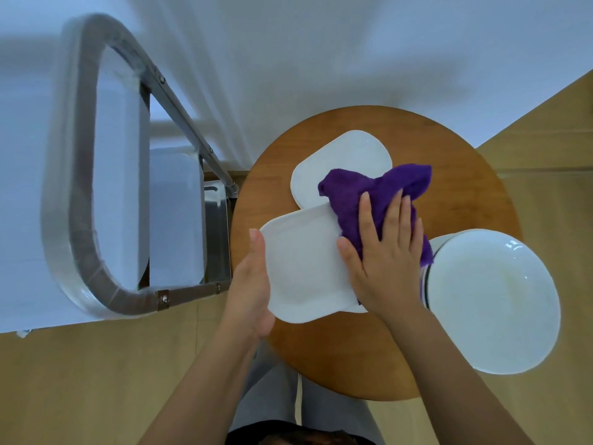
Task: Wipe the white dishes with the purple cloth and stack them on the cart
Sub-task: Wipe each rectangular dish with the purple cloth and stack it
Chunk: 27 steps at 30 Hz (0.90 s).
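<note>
Round wooden table [465, 187] fills the middle of the view. Person stands at its 6 o'clock edge, both bare arms reaching in.

Left hand [248, 284] supports a white squarish plate [301, 261] at the plate's 9 o'clock rim. Fingers run straight along the edge, thumb side up, palm against the rim; the fingers beneath the plate are hidden, so how they lie there cannot be told.

Right hand [385, 258] lies flat on the purple cloth [375, 200], fingers straight and slightly spread, pressing the cloth down on the plate's 3 o'clock side. Cloth is bunched; a loose fold trails off toward 1 o'clock, over the table and the next dish.

Second white squarish plate [340, 162] sits on the table at 12 o'clock from the held one, partly under the cloth. The held plate overlaps its near edge.

Stack of round white dishes [491, 300] at 3 o'clock of the right hand, hanging past the table rim. A bit of cloth touches its left side.

Cart [179, 220] stands at 9 o'clock of the table, just beside it: metal frame, loop handle [80, 187], pale trays. Handle is blurred.

Floor is light wood [80, 380]; white wall [321, 43] at 12 o'clock.
</note>
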{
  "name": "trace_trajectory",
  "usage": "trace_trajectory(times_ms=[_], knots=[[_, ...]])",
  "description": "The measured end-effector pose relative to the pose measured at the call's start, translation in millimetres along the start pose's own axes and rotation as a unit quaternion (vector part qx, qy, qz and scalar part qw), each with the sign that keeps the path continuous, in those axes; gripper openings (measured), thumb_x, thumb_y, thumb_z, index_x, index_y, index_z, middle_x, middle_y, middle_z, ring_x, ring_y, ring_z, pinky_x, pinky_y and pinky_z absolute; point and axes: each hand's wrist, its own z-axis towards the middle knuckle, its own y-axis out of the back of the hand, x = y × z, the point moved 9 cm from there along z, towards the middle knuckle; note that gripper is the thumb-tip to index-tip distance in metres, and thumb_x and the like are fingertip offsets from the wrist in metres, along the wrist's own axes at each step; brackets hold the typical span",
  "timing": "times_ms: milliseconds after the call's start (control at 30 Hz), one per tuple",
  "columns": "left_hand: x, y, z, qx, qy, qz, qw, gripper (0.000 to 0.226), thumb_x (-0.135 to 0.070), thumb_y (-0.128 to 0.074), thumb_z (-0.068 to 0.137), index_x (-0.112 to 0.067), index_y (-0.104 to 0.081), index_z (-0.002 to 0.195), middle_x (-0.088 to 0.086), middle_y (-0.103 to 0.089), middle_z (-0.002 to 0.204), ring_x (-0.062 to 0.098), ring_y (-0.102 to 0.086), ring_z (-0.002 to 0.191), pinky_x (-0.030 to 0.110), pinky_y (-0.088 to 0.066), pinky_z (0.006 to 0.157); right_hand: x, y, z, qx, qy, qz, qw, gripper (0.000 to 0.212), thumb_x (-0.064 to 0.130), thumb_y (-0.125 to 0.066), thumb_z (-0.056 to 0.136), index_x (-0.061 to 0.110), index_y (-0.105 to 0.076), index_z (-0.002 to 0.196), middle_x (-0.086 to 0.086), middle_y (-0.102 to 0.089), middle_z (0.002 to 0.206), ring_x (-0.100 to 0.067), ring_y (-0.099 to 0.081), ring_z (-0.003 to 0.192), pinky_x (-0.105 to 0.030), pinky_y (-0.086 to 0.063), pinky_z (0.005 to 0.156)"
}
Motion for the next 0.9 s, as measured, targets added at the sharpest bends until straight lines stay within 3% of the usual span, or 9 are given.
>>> trace_trajectory(times_ms=[133, 233, 333, 400, 467, 533, 633, 733, 900], knots=[[-5, -22, -9, 0.008, 0.015, 0.06, 0.998, 0.059, -0.077, -0.03, 0.063, -0.037, -0.06, 0.094, -0.005, -0.072, 0.08, 0.018, -0.069, 0.082, 0.028, -0.055, 0.062, 30, -20, -8, 0.057, -0.032, 0.101, 0.993, 0.06, 0.054, -0.005, 0.092, 0.027, 0.007, 0.144, -0.015, -0.006, 0.157, -0.031, 0.0, 0.144, -0.044, 0.001, 0.114], [-15, -24, -11, 0.002, -0.021, 0.045, 0.999, 0.058, -0.072, -0.024, 0.078, -0.035, -0.061, 0.105, 0.002, -0.068, 0.086, 0.014, -0.063, 0.084, 0.026, -0.05, 0.073, 61, -22, -16, 0.032, -0.037, 0.153, 0.987, 0.055, 0.049, -0.002, 0.096, 0.024, 0.0, 0.144, -0.014, -0.013, 0.156, -0.029, -0.005, 0.144, -0.043, -0.004, 0.115], [-18, -46, -22, 0.09, -0.039, -0.074, 0.992, 0.054, -0.068, -0.036, 0.084, -0.031, -0.063, 0.113, 0.005, -0.066, 0.12, 0.018, -0.062, 0.11, 0.034, -0.047, 0.09, 89, -33, -23, 0.013, -0.069, 0.16, 0.985, 0.062, 0.045, -0.019, 0.101, 0.032, 0.027, 0.14, 0.007, 0.025, 0.152, -0.012, 0.021, 0.14, -0.039, 0.005, 0.116], [-34, -60, -33, 0.108, -0.093, -0.236, 0.961, 0.046, -0.042, -0.039, 0.097, -0.016, -0.041, 0.135, 0.01, -0.034, 0.147, 0.018, -0.033, 0.134, 0.034, -0.023, 0.108, 95, -38, -25, 0.024, -0.096, 0.174, 0.98, 0.071, 0.05, -0.019, 0.1, 0.04, 0.045, 0.127, 0.021, 0.048, 0.136, 0.0, 0.038, 0.129, -0.033, 0.017, 0.112], [-19, -49, -32, 0.005, -0.022, -0.347, 0.938, 0.049, -0.03, -0.04, 0.091, -0.007, -0.045, 0.134, 0.014, -0.037, 0.144, 0.028, -0.031, 0.131, 0.039, -0.014, 0.107, 105, -40, -25, 0.068, -0.034, 0.223, 0.972, 0.049, 0.056, 0.009, 0.093, 0.039, 0.034, 0.131, 0.019, 0.033, 0.144, 0.001, 0.031, 0.133, -0.029, 0.02, 0.112], [-23, -32, -28, -0.059, -0.076, -0.344, 0.934, 0.051, -0.035, -0.037, 0.086, -0.008, -0.057, 0.124, 0.012, -0.055, 0.132, 0.025, -0.046, 0.122, 0.038, -0.028, 0.101, 108, -34, -28, 0.094, 0.012, 0.241, 0.966, 0.058, 0.059, 0.025, 0.082, 0.036, 0.018, 0.135, 0.013, 0.008, 0.152, -0.004, 0.018, 0.14, -0.029, 0.015, 0.115], [-34, -38, -34, 0.034, -0.134, -0.218, 0.966, 0.039, -0.036, -0.029, 0.094, -0.03, -0.065, 0.107, -0.01, -0.065, 0.113, 0.004, -0.059, 0.111, 0.017, -0.048, 0.081, 109, -30, -26, 0.113, 0.005, 0.235, 0.965, 0.06, 0.057, 0.017, 0.087, 0.034, 0.005, 0.141, 0.008, -0.009, 0.157, -0.006, 0.006, 0.144, -0.028, 0.012, 0.115], [-28, -14, -6, 0.031, -0.07, -0.02, 0.997, 0.049, -0.058, -0.022, 0.094, -0.031, -0.05, 0.124, -0.02, -0.057, 0.11, -0.015, -0.06, 0.095, 0.006, -0.048, 0.068, 110, -29, -29, 0.132, -0.007, 0.244, 0.961, 0.06, 0.049, 0.001, 0.091, 0.032, -0.013, 0.147, 0.01, -0.018, 0.155, -0.005, -0.002, 0.144, -0.023, 0.011, 0.114], [-19, -8, 2, -0.008, 0.05, -0.051, 0.997, 0.071, -0.077, -0.037, 0.08, -0.017, -0.065, 0.107, 0.005, -0.075, 0.092, 0.022, -0.072, 0.087, 0.037, -0.054, 0.081, 105, -9, -34, 0.065, -0.024, 0.232, 0.97, 0.057, 0.043, -0.013, 0.094, 0.026, -0.049, 0.135, 0.005, -0.048, 0.141, -0.014, -0.033, 0.137, -0.034, -0.002, 0.116]])
